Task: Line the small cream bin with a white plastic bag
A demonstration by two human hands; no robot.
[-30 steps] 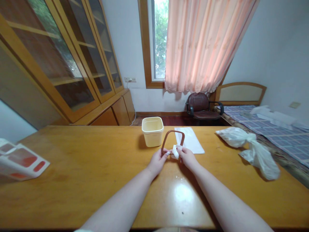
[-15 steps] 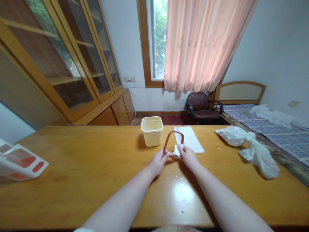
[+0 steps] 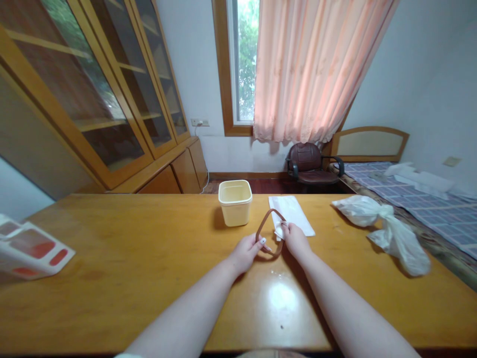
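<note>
Brown loop (image 3: 269, 229) pinched in my left hand (image 3: 249, 252); right hand (image 3: 294, 237) presses white wipe (image 3: 278, 229) on it, wiping unfinished.

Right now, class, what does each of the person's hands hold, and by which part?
The left hand pinches the brown rubbery loop at its near left side; the right hand presses a small white wipe against its right side.
</note>
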